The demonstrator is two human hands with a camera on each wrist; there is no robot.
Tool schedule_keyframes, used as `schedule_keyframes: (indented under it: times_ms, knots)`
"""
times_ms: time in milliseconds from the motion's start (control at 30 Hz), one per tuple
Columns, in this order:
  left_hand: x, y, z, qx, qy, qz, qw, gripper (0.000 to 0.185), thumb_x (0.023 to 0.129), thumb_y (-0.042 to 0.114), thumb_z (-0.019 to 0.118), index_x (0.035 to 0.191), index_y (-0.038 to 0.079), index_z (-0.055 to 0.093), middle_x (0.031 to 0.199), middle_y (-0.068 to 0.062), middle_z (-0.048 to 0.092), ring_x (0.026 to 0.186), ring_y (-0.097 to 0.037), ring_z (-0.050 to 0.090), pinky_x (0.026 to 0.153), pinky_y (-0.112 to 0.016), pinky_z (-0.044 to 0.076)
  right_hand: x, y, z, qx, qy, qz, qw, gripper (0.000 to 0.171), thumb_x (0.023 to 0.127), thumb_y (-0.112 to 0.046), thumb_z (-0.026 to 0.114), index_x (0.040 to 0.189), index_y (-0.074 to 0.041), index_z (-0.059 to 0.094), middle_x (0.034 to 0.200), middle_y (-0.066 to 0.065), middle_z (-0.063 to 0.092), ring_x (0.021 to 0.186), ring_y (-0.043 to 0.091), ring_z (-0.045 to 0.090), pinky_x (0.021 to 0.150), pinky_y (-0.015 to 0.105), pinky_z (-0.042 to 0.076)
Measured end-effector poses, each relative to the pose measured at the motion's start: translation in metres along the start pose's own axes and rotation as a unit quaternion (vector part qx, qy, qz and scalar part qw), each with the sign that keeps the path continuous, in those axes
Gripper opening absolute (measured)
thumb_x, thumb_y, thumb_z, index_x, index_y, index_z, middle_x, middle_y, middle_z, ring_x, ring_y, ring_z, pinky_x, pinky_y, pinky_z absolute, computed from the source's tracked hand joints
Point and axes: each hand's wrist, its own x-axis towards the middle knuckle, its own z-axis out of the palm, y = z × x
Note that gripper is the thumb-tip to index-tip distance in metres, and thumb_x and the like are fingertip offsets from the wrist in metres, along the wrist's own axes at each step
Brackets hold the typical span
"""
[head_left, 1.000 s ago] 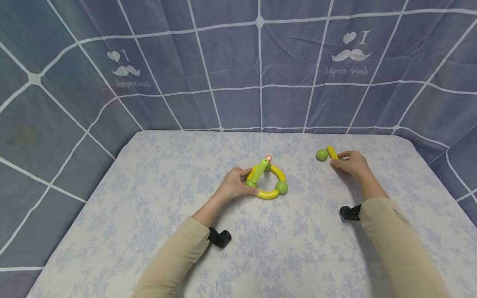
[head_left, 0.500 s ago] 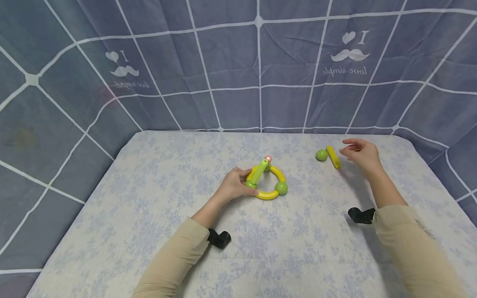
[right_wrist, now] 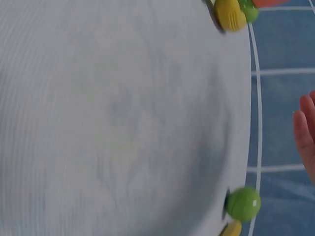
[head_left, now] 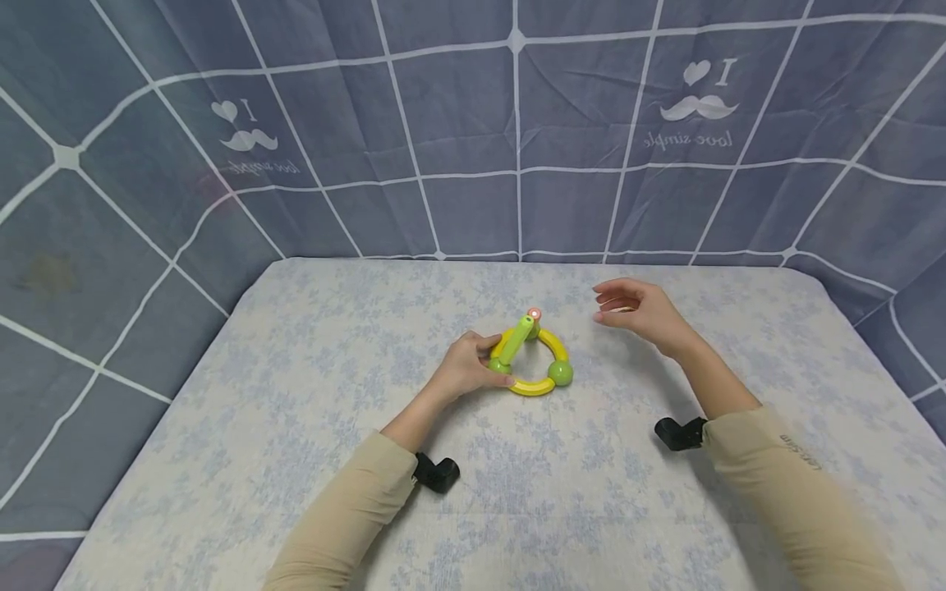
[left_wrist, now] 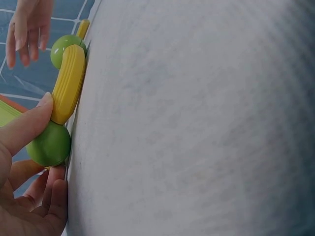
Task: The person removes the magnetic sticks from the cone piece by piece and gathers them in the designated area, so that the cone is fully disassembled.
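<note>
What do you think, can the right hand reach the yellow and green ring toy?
Probably yes. The right hand hovers open beside the ring toy, with only bare cloth between. The left hand grips the other side, leaving this side free.

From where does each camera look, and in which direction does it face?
Head: above, looking forward and down at the table; both hands and sleeves show.
Left wrist: low on the cloth, facing the toy ring; left hand grips it.
Right wrist: over the cloth, facing the loose green ball; right hand fingers at the edge.
Head and left wrist share the ring.
</note>
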Motion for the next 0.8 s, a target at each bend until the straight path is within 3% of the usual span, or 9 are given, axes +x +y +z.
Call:
schedule_keyframes:
  times_ms: [100,333,567,800]
  knots:
    - [0.001,0.001,0.0,-0.004,0.0,0.004,1.0,0.08,0.064,0.015,0.086,0.134,0.002,0.049,0.095,-0.008,0.049,0.082,-0.018,0.048,0.07,-0.026,0.044,0.007,-0.004,0.017,0.008,-0.036,-0.009,0.999,0.05,0.082,-0.01,0.072,0.126,0.004,0.052,0.121,0.025,0.052,0.106,0.03,0.055,0.081,0.026,0.049]
    - [0.001,0.004,-0.001,-0.008,-0.005,0.005,0.9999,0.079,0.065,0.016,0.086,0.133,0.002,0.049,0.094,-0.008,0.049,0.081,-0.018,0.047,0.069,-0.025,0.042,0.022,-0.009,0.053,0.007,-0.075,-0.042,0.996,0.047,0.08,-0.009,0.074,0.122,0.003,0.056,0.119,0.019,0.057,0.109,0.033,0.054,0.091,0.043,0.045]
    - [0.001,0.004,-0.002,-0.009,-0.006,0.004,0.9999,0.079,0.064,0.016,0.086,0.133,0.002,0.05,0.094,-0.008,0.049,0.081,-0.018,0.046,0.068,-0.025,0.042,0.031,-0.014,0.072,-0.002,-0.073,-0.053,0.996,0.043,0.078,-0.005,0.074,0.118,0.002,0.059,0.113,0.013,0.061,0.107,0.027,0.056,0.089,0.041,0.047]
    - [0.001,0.003,-0.003,-0.014,-0.005,0.006,0.9999,0.08,0.064,0.015,0.086,0.133,0.001,0.049,0.095,-0.009,0.049,0.081,-0.018,0.046,0.069,-0.025,0.041,0.034,-0.017,0.076,0.002,-0.076,-0.043,0.996,0.04,0.078,-0.002,0.073,0.115,0.004,0.06,0.114,0.017,0.061,0.103,0.032,0.058,0.086,0.042,0.048]
